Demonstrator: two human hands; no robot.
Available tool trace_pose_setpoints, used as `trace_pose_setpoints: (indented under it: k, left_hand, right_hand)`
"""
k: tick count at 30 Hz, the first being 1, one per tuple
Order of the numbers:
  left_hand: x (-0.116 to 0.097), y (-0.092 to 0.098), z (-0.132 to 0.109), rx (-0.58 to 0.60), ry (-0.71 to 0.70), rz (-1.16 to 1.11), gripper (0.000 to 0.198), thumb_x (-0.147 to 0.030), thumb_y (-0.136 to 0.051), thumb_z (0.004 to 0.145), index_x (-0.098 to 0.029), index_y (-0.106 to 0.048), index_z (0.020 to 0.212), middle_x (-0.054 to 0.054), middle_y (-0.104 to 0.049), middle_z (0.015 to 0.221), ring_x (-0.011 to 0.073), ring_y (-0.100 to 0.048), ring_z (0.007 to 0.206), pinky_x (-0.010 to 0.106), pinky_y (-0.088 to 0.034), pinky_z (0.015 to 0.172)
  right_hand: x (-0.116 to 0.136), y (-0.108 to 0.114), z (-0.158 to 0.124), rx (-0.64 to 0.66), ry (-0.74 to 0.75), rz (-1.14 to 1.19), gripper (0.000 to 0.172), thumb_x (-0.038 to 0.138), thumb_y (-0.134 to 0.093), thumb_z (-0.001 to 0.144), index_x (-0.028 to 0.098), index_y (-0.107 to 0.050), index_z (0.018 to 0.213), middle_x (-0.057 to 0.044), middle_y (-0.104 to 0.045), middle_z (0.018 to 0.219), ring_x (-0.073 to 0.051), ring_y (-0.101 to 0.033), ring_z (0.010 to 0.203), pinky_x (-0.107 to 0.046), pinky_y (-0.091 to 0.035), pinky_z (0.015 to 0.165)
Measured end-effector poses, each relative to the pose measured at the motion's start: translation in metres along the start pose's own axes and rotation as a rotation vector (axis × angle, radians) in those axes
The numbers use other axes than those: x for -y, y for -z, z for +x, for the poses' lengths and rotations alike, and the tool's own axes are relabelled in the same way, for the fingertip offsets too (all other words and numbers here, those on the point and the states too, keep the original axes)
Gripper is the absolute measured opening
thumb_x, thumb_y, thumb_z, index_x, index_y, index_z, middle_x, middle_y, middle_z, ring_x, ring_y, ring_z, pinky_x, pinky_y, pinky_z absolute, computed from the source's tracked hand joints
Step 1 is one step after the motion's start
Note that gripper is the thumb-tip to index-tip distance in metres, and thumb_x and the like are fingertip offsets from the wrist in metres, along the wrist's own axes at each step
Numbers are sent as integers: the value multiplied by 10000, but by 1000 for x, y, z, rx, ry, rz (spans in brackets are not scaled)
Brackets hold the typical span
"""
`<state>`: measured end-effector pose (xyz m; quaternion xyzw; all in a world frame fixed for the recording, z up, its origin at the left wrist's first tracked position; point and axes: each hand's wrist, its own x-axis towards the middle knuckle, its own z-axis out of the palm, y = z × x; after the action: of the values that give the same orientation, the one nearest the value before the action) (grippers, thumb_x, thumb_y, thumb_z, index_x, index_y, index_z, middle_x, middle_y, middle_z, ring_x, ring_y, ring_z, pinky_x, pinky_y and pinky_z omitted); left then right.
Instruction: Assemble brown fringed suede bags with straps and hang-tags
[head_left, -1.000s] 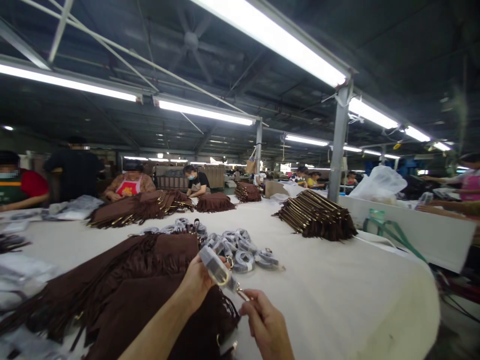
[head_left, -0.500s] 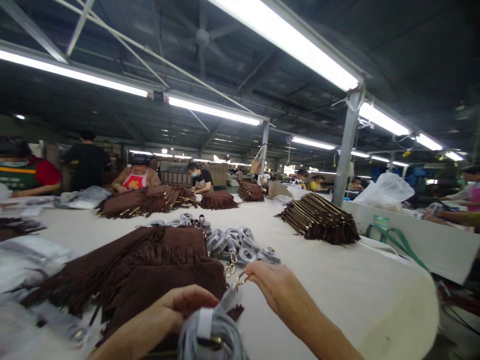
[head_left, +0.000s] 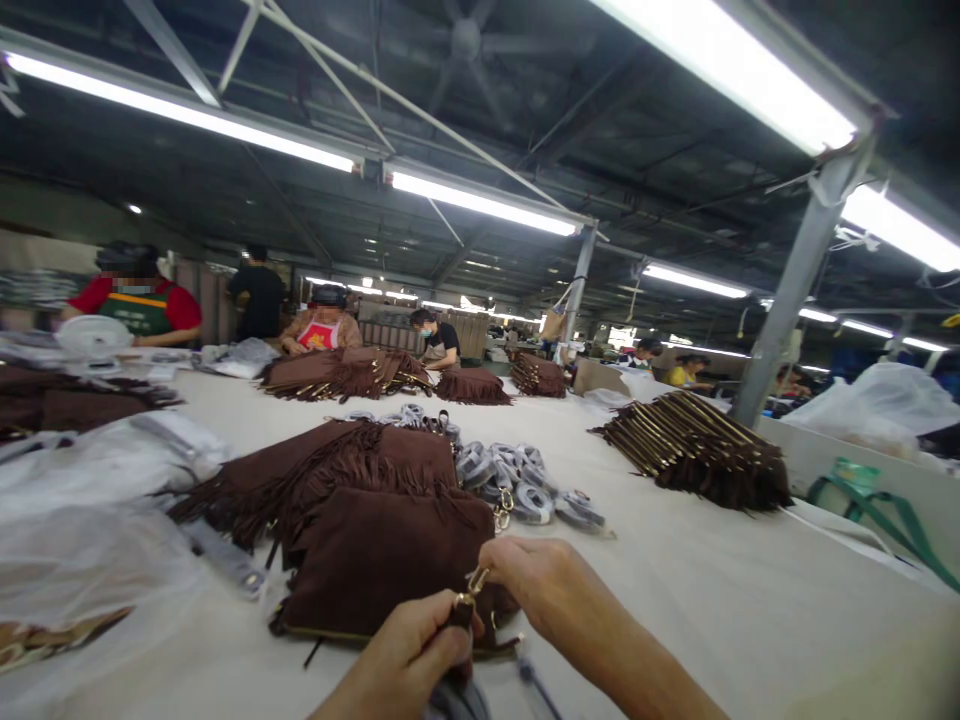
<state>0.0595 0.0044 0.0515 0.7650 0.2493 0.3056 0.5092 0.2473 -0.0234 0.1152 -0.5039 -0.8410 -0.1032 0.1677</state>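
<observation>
In front of me, my left hand grips a dark brown strap end; a grey plastic-wrapped coil hangs below it, mostly hidden by the fingers. My right hand pinches a gold metal clasp at the end of that strap. Just behind both hands lies a dark brown suede bag, on a pile of fringed brown bags. Beyond the right hand is a heap of coiled straps in plastic wrap, some with gold clasps showing.
A white-covered table stretches ahead. On the right sits a stack of fringed bags with gold edges. Clear plastic bags lie on the left. More brown bags and several co-workers are along the far side. A metal post stands right.
My left hand has come up and right, closing on the strap end next to the clasp. The coil has dropped lower, largely out of view. The view has swung left.
</observation>
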Motion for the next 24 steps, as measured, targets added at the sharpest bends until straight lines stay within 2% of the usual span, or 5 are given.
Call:
trace_pose_setpoints:
  k: [4, 8, 11, 19, 24]
  left_hand:
    - [6, 8, -2, 50, 32, -17, 241, -383, -436, 874, -182, -543, 797, -6, -501, 778, 151, -440, 751, 227, -364, 707]
    - [28, 4, 5, -237, 72, 274, 318, -429, -356, 911, -209, -502, 733, 19, -549, 731, 176, -489, 706, 261, -349, 655]
    - [41, 0, 10, -384, 68, 427, 308, -389, -320, 925, -227, -480, 718, 32, -572, 710, 189, -520, 677, 283, -333, 636]
    - [41, -10, 9, -429, -16, 507, 283, -312, -339, 957, -230, -537, 771, 55, -648, 780, 205, -598, 730, 283, -380, 663]
    - [51, -18, 9, -393, -71, 476, 283, -276, -357, 943, -221, -634, 932, 111, -700, 936, 253, -642, 895, 320, -450, 799]
  right_hand:
    - [-1, -13, 4, 14, -61, 127, 220, 65, -441, 864, 206, -606, 829, 18, -652, 692, -135, -622, 626, -204, -357, 550]
    - [0, -20, -2, -56, -217, 311, 238, 139, -378, 898, 205, -536, 1064, 9, -665, 691, -163, -639, 630, -229, -406, 575]
    - [5, -29, -13, -135, -278, 473, 131, 189, -367, 918, 233, -457, 1002, 45, -628, 638, -145, -590, 546, -219, -412, 549]
    - [21, -60, -19, -327, -356, 467, 119, 279, -436, 930, 257, -413, 815, 67, -538, 602, -131, -553, 507, -196, -394, 506]
    - [17, -67, -20, -281, -275, 489, 82, 242, -405, 942, 238, -487, 932, 46, -620, 664, -128, -614, 567, -176, -441, 548]
